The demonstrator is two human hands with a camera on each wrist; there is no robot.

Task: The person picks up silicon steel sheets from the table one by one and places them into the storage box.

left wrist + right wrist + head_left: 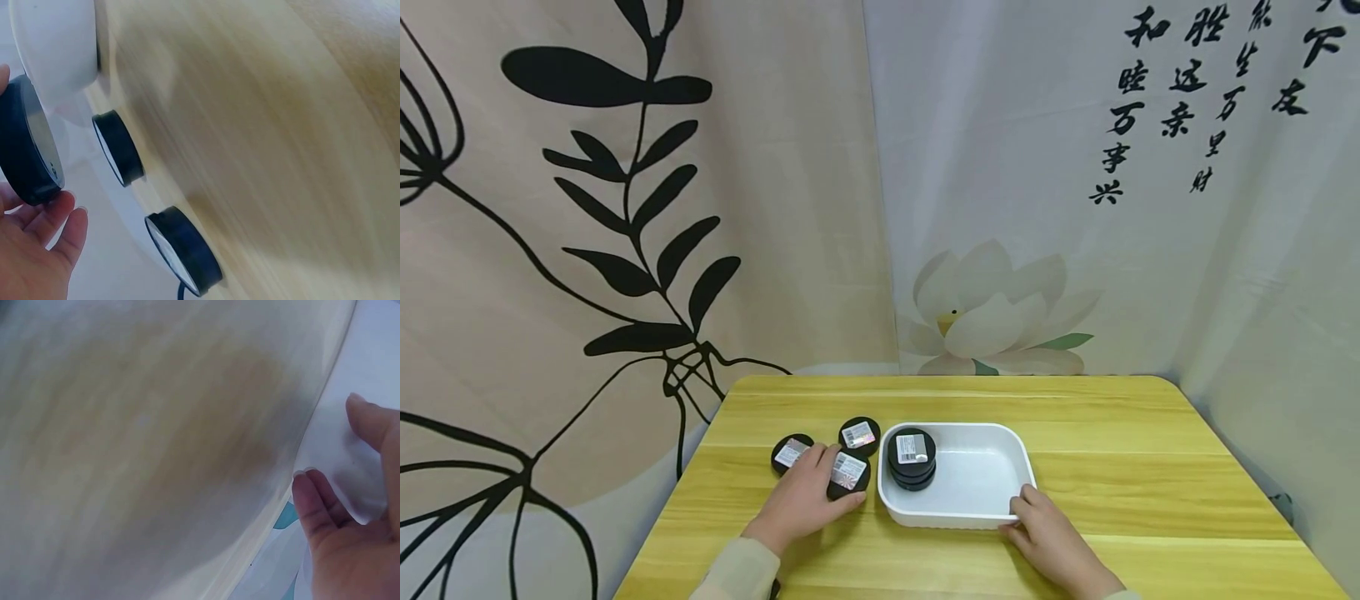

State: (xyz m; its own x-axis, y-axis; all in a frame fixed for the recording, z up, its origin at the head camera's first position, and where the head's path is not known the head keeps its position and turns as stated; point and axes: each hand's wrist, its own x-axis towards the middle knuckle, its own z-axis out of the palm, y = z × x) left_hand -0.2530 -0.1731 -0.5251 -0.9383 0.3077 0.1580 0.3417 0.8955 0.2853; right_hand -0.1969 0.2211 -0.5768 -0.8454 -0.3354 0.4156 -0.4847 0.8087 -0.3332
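My left hand grips a flat round black container with a white label on top, just left of the white tray. In the left wrist view this container is tilted and raised off the wooden table, with thumb and fingers at opposite sides of its rim. Two like containers lie beyond the hand, one at the left and one farther back. Inside the tray, at its left end, stands a stack of black containers. My right hand pinches the tray's wall at the near right corner.
The wooden table has its far edge close to a hanging cloth with a plant print. Another cloth panel, bearing a lotus and black writing, hangs on the right. A small dark thing shows beside the left sleeve.
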